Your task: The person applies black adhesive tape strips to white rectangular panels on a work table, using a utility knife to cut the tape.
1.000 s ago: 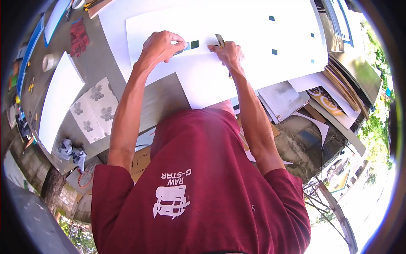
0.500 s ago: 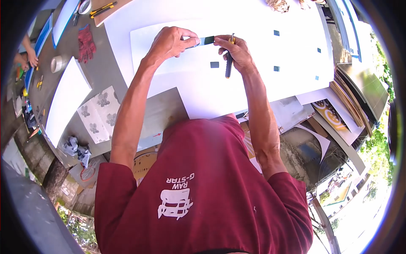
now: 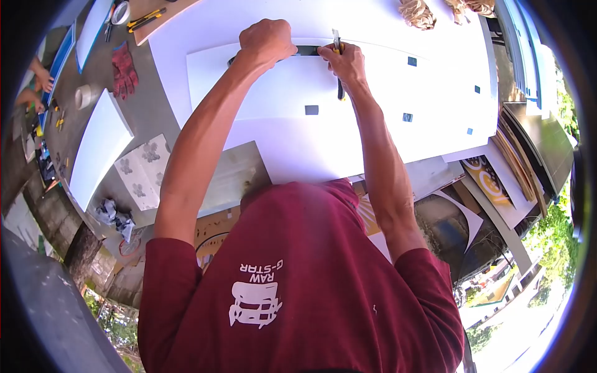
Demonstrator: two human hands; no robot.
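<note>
Near the far edge of the sheet (image 3: 249,102), the tape (image 3: 307,50) runs from the left hand (image 3: 268,41), closed on one end, to the right hand (image 3: 346,61), apart from it, at the other end and gripping the cutter (image 3: 341,89). Even tension, blade (image 3: 336,35) clear, should keep it straight.

- A grey, flat bench (image 3: 149,93) carries these things.
- A large, flat white sheet (image 3: 298,149).
- A red fabric glove (image 3: 124,70).
- A pale, round tape roll (image 3: 83,96).
- A curved white panel (image 3: 99,152).
- A pale, dark-flowered sheet (image 3: 144,171).
- A crumpled grey-blue wad (image 3: 115,217).
</note>
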